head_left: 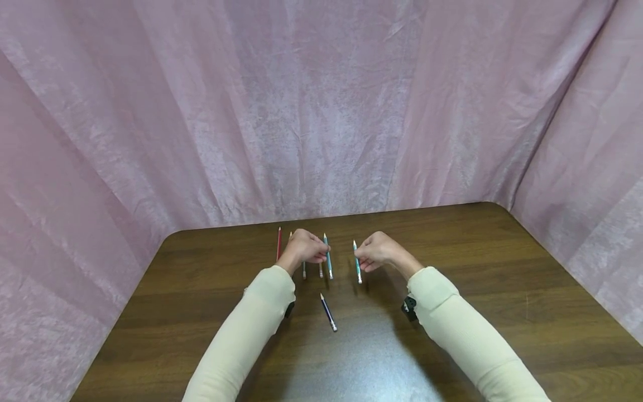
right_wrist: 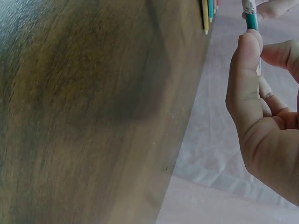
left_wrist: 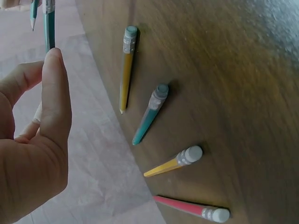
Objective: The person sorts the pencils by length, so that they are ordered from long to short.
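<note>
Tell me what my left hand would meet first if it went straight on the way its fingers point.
Probably the teal pencil that your right hand pinches. Your left hand, pinching another teal pencil, points across toward it, though exact heights are hard to judge.

Somebody's wearing long pale-cream sleeves (head_left: 240, 335), pretty plain tbh, with wide cuffs (head_left: 433, 286) showing, and a little black gadget (head_left: 409, 308) is peeking out beneath each one.
</note>
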Demonstrator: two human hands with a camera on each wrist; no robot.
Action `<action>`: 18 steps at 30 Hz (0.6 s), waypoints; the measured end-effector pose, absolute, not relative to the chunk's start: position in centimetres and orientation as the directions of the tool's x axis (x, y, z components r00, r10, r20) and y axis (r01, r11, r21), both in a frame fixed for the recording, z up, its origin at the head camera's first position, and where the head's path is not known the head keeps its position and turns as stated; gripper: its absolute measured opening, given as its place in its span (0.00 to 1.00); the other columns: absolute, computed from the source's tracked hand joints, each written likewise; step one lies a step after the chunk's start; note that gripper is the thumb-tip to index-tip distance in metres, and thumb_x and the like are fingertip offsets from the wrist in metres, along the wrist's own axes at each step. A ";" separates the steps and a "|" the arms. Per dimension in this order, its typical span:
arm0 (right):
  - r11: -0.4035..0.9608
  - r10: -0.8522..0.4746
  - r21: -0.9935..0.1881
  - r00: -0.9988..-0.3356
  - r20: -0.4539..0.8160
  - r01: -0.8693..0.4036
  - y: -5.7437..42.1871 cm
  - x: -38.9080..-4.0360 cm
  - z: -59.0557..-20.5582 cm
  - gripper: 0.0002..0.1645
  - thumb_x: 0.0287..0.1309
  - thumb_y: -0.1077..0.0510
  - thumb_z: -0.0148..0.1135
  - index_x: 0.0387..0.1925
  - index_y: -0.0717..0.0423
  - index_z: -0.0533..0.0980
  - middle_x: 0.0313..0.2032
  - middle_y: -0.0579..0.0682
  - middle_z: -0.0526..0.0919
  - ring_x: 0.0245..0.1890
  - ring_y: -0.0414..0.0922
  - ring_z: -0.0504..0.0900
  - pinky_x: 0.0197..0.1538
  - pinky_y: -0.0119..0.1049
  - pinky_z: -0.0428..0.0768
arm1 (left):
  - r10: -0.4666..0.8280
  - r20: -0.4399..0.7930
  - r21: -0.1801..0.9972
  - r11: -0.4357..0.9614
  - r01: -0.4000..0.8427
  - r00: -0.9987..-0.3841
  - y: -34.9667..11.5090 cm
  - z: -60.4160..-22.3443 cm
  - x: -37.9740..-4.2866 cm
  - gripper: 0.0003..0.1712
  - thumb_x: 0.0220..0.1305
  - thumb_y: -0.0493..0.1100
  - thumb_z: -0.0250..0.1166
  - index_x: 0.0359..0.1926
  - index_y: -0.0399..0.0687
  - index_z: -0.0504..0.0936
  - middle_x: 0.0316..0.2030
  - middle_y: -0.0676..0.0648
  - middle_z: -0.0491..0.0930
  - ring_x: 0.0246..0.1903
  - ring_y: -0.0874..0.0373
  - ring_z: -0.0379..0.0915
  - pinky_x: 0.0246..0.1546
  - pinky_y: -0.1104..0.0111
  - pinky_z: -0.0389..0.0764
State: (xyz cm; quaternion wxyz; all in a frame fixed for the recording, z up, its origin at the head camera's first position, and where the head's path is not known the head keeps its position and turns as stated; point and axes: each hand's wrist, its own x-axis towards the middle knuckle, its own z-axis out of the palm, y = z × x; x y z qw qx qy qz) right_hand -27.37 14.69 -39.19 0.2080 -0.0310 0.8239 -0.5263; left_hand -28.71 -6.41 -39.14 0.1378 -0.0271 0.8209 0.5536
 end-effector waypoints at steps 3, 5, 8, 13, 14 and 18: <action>0.439 -0.270 -0.884 -0.915 -0.300 0.160 14.8 -27.5 -39.5 0.10 0.58 0.68 0.55 0.36 0.74 0.80 0.19 0.51 0.79 0.18 0.38 0.80 0.28 0.31 0.86 | 0.099 -0.260 0.898 0.390 -0.203 -0.961 -6.2 -39.4 -28.8 0.05 0.61 0.28 0.66 0.36 0.27 0.86 0.22 0.43 0.84 0.17 0.63 0.79 0.25 0.71 0.86; 0.437 -0.266 -0.885 -0.918 -0.296 0.159 14.8 -27.6 -39.6 0.12 0.58 0.69 0.55 0.38 0.76 0.80 0.19 0.50 0.79 0.18 0.38 0.79 0.28 0.31 0.86 | 0.095 -0.258 0.897 0.394 -0.202 -0.961 -6.1 -39.5 -28.8 0.05 0.61 0.28 0.66 0.36 0.27 0.86 0.21 0.43 0.84 0.16 0.62 0.79 0.25 0.71 0.86; 0.429 -0.262 -0.889 -0.920 -0.290 0.158 14.9 -27.7 -39.8 0.14 0.58 0.69 0.55 0.42 0.78 0.79 0.19 0.50 0.80 0.18 0.38 0.79 0.28 0.31 0.86 | 0.077 -0.257 0.882 0.426 -0.201 -0.963 -5.7 -39.7 -29.0 0.04 0.60 0.29 0.67 0.34 0.29 0.86 0.20 0.43 0.84 0.17 0.60 0.81 0.27 0.69 0.87; 0.425 -0.257 -0.890 -0.922 -0.291 0.163 14.7 -27.8 -40.2 0.15 0.59 0.69 0.56 0.43 0.78 0.79 0.20 0.50 0.80 0.18 0.38 0.79 0.27 0.31 0.86 | 0.030 -0.249 0.828 0.524 -0.197 -0.968 -5.1 -39.7 -29.2 0.03 0.59 0.31 0.69 0.29 0.33 0.86 0.21 0.42 0.85 0.23 0.53 0.85 0.32 0.64 0.88; 0.427 -0.255 -0.889 -0.922 -0.292 0.164 14.7 -27.9 -40.3 0.14 0.59 0.69 0.57 0.43 0.78 0.79 0.20 0.50 0.80 0.18 0.38 0.79 0.27 0.31 0.86 | 0.019 -0.249 0.817 0.541 -0.200 -0.968 -5.0 -39.7 -29.3 0.04 0.59 0.31 0.69 0.28 0.33 0.86 0.21 0.42 0.85 0.22 0.54 0.85 0.32 0.64 0.88; 0.429 -0.252 -0.887 -0.921 -0.296 0.168 14.5 -27.8 -40.5 0.13 0.59 0.69 0.57 0.41 0.77 0.80 0.20 0.51 0.80 0.18 0.38 0.79 0.28 0.31 0.86 | -0.019 -0.265 0.786 0.575 -0.227 -0.964 -4.5 -39.9 -29.8 0.05 0.58 0.30 0.68 0.26 0.34 0.86 0.19 0.43 0.84 0.17 0.58 0.81 0.31 0.65 0.88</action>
